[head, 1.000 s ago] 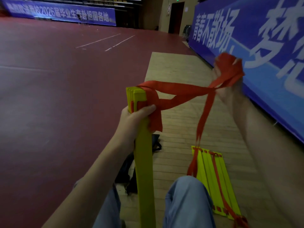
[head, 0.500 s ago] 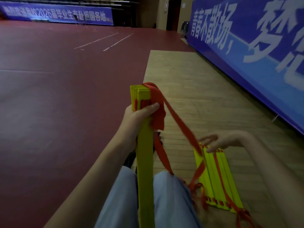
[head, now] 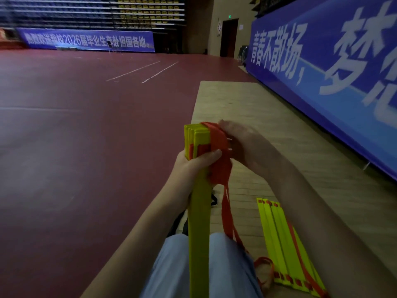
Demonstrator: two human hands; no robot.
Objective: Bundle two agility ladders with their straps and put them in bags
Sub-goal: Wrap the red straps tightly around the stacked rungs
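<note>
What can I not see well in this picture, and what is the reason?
Head view only.
- Right hand: motion blur; its hold on the red strap is unclear.
- Held ladder: lower end cut off by the bottom edge.
- Black item, perhaps a bag: mostly hidden behind the left arm and held ladder.

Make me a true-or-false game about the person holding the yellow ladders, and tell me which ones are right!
The left hand grips the yellow ladder bundle. True.
A red strap is wound round the bundle's top end. True.
The second ladder is inside a bag. False: it lies on the wooden floor.
The right hand rests on the floor. False: it is up at the strap.
</note>
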